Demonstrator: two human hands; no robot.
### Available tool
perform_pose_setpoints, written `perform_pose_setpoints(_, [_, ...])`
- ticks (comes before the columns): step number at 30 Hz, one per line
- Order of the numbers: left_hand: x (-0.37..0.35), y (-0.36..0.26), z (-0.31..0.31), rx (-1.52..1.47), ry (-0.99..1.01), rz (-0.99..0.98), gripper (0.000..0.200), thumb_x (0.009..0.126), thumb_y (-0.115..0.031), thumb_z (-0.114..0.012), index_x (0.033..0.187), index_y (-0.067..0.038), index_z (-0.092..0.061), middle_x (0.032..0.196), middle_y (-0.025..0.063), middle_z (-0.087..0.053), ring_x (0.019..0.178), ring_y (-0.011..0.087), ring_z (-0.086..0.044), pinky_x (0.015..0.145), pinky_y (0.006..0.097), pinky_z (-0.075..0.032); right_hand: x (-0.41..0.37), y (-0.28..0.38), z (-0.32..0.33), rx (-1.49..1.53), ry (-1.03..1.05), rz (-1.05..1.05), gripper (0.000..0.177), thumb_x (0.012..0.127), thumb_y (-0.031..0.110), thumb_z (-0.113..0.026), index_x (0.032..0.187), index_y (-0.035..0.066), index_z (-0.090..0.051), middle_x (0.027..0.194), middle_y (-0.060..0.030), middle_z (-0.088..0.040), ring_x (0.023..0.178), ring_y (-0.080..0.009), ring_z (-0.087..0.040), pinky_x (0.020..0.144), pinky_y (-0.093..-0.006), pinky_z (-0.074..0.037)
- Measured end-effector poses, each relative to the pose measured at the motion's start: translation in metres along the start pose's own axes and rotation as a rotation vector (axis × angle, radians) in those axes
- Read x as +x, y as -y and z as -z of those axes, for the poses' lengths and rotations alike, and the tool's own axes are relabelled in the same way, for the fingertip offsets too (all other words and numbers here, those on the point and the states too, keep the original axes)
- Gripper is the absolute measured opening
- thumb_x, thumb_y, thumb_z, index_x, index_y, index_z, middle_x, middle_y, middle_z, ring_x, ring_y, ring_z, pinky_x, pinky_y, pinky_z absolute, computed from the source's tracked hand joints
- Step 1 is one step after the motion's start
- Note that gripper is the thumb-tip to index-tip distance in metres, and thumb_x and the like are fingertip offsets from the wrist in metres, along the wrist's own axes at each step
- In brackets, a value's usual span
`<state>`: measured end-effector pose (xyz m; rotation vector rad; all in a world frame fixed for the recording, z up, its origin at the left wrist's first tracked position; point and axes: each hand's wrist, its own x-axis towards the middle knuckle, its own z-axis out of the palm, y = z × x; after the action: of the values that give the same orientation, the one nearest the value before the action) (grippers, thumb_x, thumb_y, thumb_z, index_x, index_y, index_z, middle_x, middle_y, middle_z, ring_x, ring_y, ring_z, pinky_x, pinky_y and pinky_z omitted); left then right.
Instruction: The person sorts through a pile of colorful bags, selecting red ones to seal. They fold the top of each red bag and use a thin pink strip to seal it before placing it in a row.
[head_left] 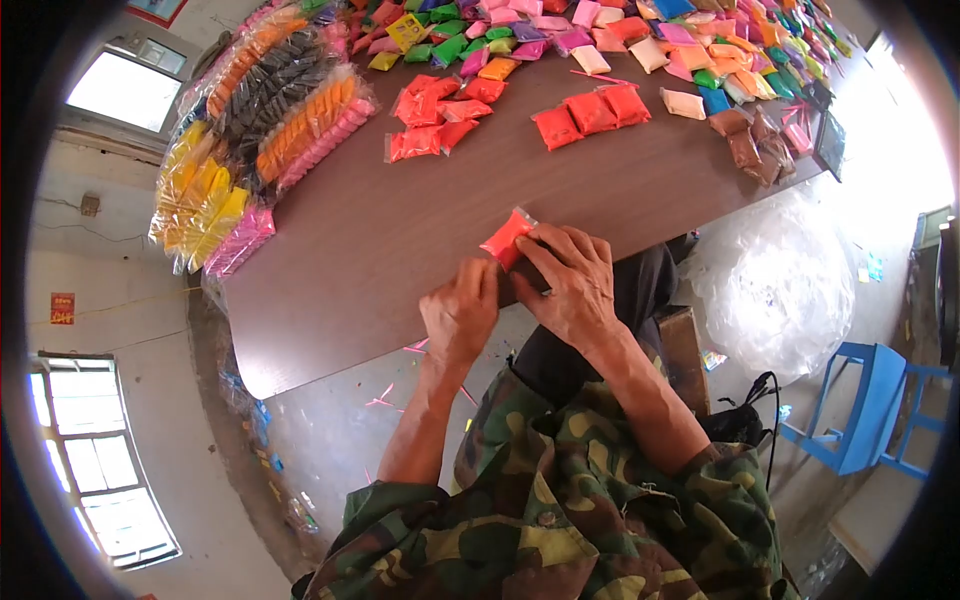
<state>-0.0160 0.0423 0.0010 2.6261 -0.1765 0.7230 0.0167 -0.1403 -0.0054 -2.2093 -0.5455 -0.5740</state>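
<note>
A small red packet in clear wrapping is held over the near part of the brown table. My right hand grips it at its right edge, thumb and fingers bent around that side. Just below and left of the packet, my left hand is closed with its fingers curled in; whatever they may pinch is hidden. Beyond my hands lie three red packets in a row and, to their left, a loose heap of red packets.
Many coloured packets cover the table's far side. Bagged stacks of packets line the left end. Brown packets lie near the right edge. On the floor at right are a large clear plastic bag and a blue stool.
</note>
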Motion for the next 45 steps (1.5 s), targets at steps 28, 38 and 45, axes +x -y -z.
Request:
perform_pose_setpoints(28, [-0.006, 0.057, 0.022, -0.098, -0.107, 0.297, 0.017, 0.102, -0.014, -0.077, 0.090, -0.007, -0.067, 0.061, 0.0060, -0.057, 0.049, 0.0157, -0.052, 0.051, 0.0339, -0.044, 0.000, 0.018, -0.002, -0.139, 0.227, 0.152, 0.061, 0.090, 0.021, -0.084, 0.144, 0.004, -0.064, 0.154, -0.0110, -0.055, 0.145, -0.0284, -0.053, 0.118, -0.0513, -0.043])
perform_pose_setpoints(38, [-0.006, 0.053, 0.026, -0.141, -0.095, 0.319, 0.016, 0.101, -0.010, -0.079, 0.091, -0.006, -0.067, 0.062, 0.0056, -0.057, 0.051, 0.0142, -0.052, 0.051, 0.0319, -0.043, 0.003, 0.020, 0.008, -0.096, 0.306, 0.086, 0.063, 0.086, 0.023, -0.087, 0.142, 0.004, -0.067, 0.155, -0.0108, -0.059, 0.146, -0.0291, -0.055, 0.119, -0.0513, -0.043])
perform_pose_setpoints(45, [-0.007, 0.055, 0.023, -0.146, -0.106, 0.306, 0.014, 0.101, -0.010, -0.079, 0.093, -0.006, -0.068, 0.063, 0.0054, -0.057, 0.051, 0.0144, -0.051, 0.051, 0.0315, -0.043, 0.013, 0.017, 0.006, -0.093, 0.296, 0.123, 0.053, 0.087, 0.025, -0.086, 0.133, 0.005, -0.071, 0.146, -0.0104, -0.062, 0.137, -0.0290, -0.059, 0.112, -0.0505, -0.046])
